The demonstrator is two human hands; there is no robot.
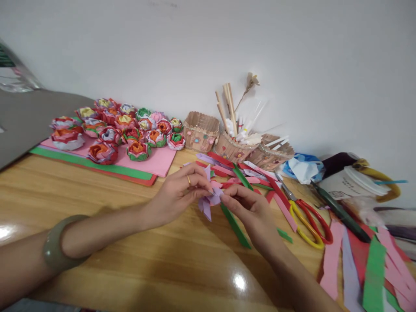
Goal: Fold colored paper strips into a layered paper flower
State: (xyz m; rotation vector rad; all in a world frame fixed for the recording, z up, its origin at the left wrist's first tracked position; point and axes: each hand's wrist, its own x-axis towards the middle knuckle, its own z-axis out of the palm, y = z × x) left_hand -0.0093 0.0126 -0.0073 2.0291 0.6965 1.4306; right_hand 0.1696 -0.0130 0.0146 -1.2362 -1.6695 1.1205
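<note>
Between both hands, above the wooden table, is a folded purple paper piece [206, 205] with pointed ends and a bit of pink at its top. My left hand [183, 190], wearing a ring, pinches it from the left with thumb and fingers. From the right, my right hand [245, 206] grips its edge between thumb and forefinger. Part of the paper is hidden behind the fingers. Just beyond the hands lie loose folded paper strips [241, 175] in red, green, pink and purple.
Several folded paper flowers [103, 152] stand on coloured paper sheets [162, 159] at the back left. Decorated baskets [200, 132] line the wall, one holding sticks. Scissors [305, 221] with red and yellow handles, a white tub [349, 184] and cut paper strips [373, 273] are at right.
</note>
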